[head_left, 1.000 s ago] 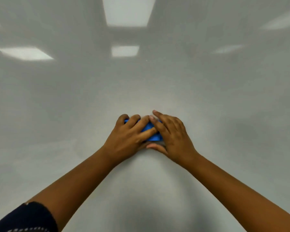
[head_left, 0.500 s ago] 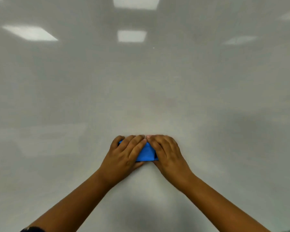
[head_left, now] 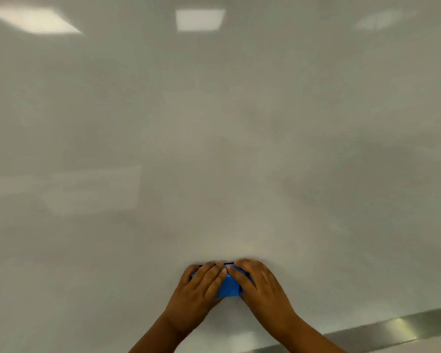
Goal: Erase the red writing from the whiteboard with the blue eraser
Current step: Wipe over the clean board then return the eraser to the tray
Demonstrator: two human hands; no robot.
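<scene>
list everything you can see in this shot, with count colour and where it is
glossy white whiteboard: one, white-grey, fills nearly the whole view; no red writing visible on the part shown
reflected ceiling light panels: at least two clear ones, bright white, along the top of the board
silver metal bottom edge of the board: one strip, grey, lower right corner
blue rectangular eraser: one, blue, low centre, flat against the board under both hands
left hand: one, pressed over the left part of the eraser
right hand: one, pressed over the right part of the eraser, fingertips meeting the left hand's
bare forearms: two, running from the bottom edge up to the hands
</scene>
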